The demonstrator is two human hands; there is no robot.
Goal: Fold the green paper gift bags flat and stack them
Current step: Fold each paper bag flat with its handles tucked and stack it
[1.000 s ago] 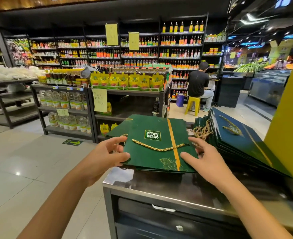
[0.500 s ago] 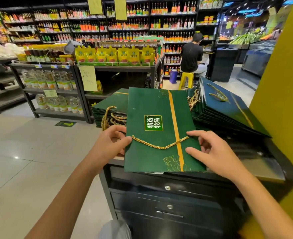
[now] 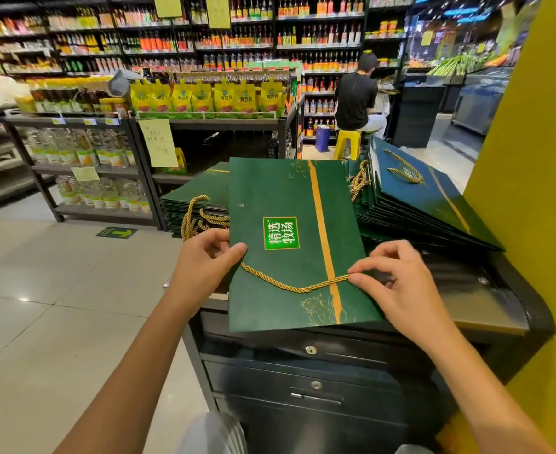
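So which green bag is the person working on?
Find the black metal cabinet beside the yellow wall. Atop it, between two stacks of green bags, is a flat green paper gift bag held by left hand and right hand. Only it shows a bright green, white-lettered label.

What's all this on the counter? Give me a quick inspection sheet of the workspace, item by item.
Surface: black cabinet top, drawers below.
Job's things: flat green bag overhangs the front edge; left stack and right stack of folded bags behind it.
Clutter: nothing seen.
Hands: left hand pinches the green bag's left edge; right hand pinches its gold rope handle.
Cables: nothing seen.
Surroundings: shelves of bottles, yellow pouches, seated person on a yellow stool, yellow pillar at right.
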